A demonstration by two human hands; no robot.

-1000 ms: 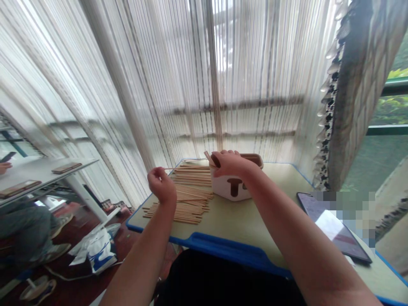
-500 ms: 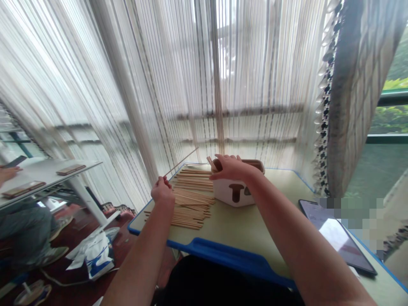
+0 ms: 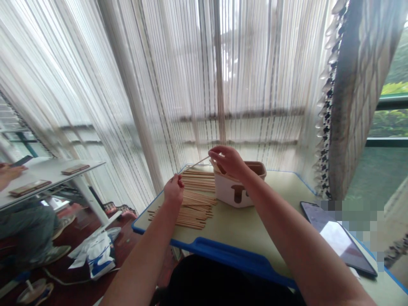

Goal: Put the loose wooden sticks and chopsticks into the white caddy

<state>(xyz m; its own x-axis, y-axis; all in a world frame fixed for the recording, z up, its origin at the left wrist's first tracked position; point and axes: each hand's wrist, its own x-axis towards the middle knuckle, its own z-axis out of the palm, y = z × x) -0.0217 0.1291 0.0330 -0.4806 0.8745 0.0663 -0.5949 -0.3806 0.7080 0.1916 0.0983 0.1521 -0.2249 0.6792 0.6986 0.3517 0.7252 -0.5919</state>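
Note:
My left hand (image 3: pixel 174 190) is closed on one end of a thin wooden chopstick (image 3: pixel 196 163), which slants up to the right. The fingertips of my right hand (image 3: pixel 227 159) pinch the chopstick's other end, just above the left side of a white box (image 3: pixel 225 189) with a brown rim and a brown mushroom-shaped mark. Inside that box, the right hand and wrist hide part of the opening. Below and beside my left hand, rows of wooden chopsticks (image 3: pixel 194 216) lie on the small table (image 3: pixel 242 229).
A tablet (image 3: pixel 338 238) lies at the table's right side. The blue table edge (image 3: pixel 229 253) runs close to my body. Behind hangs a sheer curtain (image 3: pixel 178 85). On the left, another person's hand (image 3: pixel 11 173) is over a white table (image 3: pixel 60 180); a plastic bag (image 3: pixel 98 257) lies on the floor.
My right hand has lifted off the box's rim and taken the far end of the chopstick. My left hand has moved right, bringing the chopstick closer to the box.

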